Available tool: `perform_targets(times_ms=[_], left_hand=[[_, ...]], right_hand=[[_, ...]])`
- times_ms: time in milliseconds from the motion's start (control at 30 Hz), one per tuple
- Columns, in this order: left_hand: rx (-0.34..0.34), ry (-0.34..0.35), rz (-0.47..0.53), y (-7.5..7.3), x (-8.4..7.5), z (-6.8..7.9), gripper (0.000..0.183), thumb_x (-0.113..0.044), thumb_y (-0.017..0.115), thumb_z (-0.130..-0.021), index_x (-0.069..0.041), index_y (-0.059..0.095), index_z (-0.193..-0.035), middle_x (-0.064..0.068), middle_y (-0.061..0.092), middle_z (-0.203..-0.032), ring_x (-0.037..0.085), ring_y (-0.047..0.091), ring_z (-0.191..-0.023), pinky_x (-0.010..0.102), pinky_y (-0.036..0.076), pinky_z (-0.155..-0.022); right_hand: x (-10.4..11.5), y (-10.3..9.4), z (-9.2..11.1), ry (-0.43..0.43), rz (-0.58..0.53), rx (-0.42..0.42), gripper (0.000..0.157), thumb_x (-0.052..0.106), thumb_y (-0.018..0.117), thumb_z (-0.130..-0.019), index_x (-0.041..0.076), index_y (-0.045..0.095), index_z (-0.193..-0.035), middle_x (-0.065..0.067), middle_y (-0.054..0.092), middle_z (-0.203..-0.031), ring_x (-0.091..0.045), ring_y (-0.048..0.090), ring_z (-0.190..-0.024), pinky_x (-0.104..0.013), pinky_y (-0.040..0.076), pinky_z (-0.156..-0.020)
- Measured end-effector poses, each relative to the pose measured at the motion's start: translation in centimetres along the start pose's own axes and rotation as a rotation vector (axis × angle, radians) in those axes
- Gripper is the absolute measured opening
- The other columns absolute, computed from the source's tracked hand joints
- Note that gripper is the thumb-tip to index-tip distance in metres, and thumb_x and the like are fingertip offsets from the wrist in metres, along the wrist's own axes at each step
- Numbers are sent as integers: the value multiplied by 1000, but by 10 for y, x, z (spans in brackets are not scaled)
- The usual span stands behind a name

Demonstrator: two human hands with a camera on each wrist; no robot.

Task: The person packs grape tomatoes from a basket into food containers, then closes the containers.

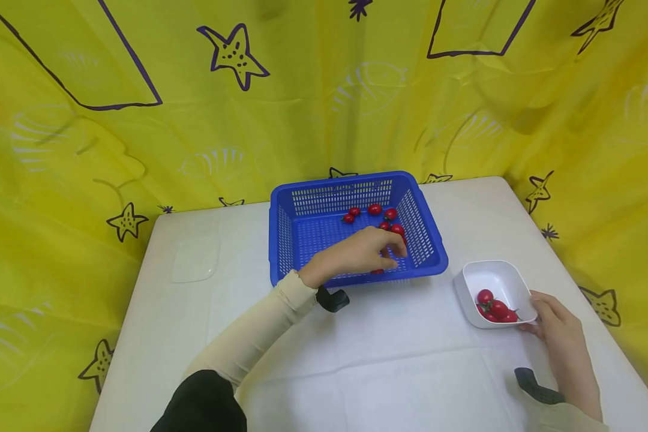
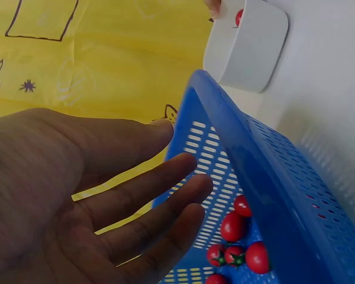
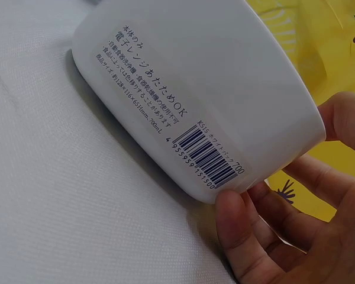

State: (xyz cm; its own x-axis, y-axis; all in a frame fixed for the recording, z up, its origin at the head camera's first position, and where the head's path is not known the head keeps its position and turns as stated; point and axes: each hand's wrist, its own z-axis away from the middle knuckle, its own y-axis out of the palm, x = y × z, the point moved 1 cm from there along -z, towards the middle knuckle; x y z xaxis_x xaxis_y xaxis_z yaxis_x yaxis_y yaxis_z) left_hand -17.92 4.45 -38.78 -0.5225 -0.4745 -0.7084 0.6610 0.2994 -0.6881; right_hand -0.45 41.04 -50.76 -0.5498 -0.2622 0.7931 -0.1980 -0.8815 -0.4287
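Observation:
My left hand (image 1: pixel 359 255) hovers over the right part of a blue plastic basket (image 1: pixel 313 234), its fingers loosely bent with nothing between them. Several cherry tomatoes (image 1: pixel 375 209) lie on the basket floor, mostly toward its right side; the hand covers part of them. In the left wrist view, tomatoes (image 2: pixel 234 226) show beyond the fingertips. My right hand (image 1: pixel 558 330) grips a white square container (image 1: pixel 499 275) by its near right corner. Several cherry tomatoes (image 1: pixel 498 309) rest in that container. Its labelled side (image 3: pixel 177 106) faces the right wrist camera, with the thumb low on the wall.
On the left of the white-covered table (image 1: pixel 389 372) lies a flat, clear lid-like piece (image 1: pixel 195 258). A yellow patterned curtain (image 1: pixel 302 120) hangs behind the table and along its sides. The container stands to the right of the basket.

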Motion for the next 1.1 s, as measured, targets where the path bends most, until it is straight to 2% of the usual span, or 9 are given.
perform_targets(times_ms=[133,333,467,600,767,900,1100], left_hand=[[9,-43,6,5,9,-5,29,-13,70,-99,-11,70,-129,9,73,-130,18,71,-108,17,59,-84],[10,-88,-14,14,20,-13,33,-12,70,-100,-8,68,-132,9,72,-132,20,71,-113,24,60,-92],[38,-113,-71,21,25,-18,32,-11,68,-100,-8,68,-133,8,71,-132,22,68,-121,29,57,-102],[68,-135,-134,25,29,-21,30,-12,67,-101,-10,70,-131,6,72,-131,21,66,-125,30,53,-108],[90,-157,-162,26,32,-24,28,-12,67,-101,-11,72,-128,6,73,-128,20,66,-121,30,54,-107],[107,-173,-172,28,34,-26,27,-12,67,-101,-10,72,-127,7,74,-125,20,68,-117,30,55,-104],[116,-189,-199,29,37,-27,27,-12,68,-99,-9,74,-125,7,74,-124,20,68,-115,29,55,-102]], right_hand=[[-1,0,0,-1,-7,-4,70,58,38,-108,11,39,-160,-14,28,-163,-6,43,-118,-3,52,-76],[-1,-1,-1,9,-15,-4,71,59,39,-107,13,39,-160,-13,28,-164,-8,41,-123,-3,52,-76],[-2,-1,-1,11,-24,-3,69,59,39,-107,15,40,-160,-12,27,-164,-10,40,-126,-3,52,-76],[-1,-1,-1,19,-24,-3,69,59,40,-107,16,39,-161,-12,25,-166,-11,39,-128,-3,52,-76],[0,-2,-1,27,-20,-2,71,61,39,-107,17,37,-162,-13,23,-169,-11,37,-131,-2,52,-75],[0,-1,-1,17,-55,0,66,58,42,-107,18,41,-160,-10,25,-166,-7,39,-127,-3,52,-76],[-1,-1,-1,13,-66,6,68,59,42,-107,18,40,-160,-10,25,-165,-9,38,-127,-4,53,-77]])
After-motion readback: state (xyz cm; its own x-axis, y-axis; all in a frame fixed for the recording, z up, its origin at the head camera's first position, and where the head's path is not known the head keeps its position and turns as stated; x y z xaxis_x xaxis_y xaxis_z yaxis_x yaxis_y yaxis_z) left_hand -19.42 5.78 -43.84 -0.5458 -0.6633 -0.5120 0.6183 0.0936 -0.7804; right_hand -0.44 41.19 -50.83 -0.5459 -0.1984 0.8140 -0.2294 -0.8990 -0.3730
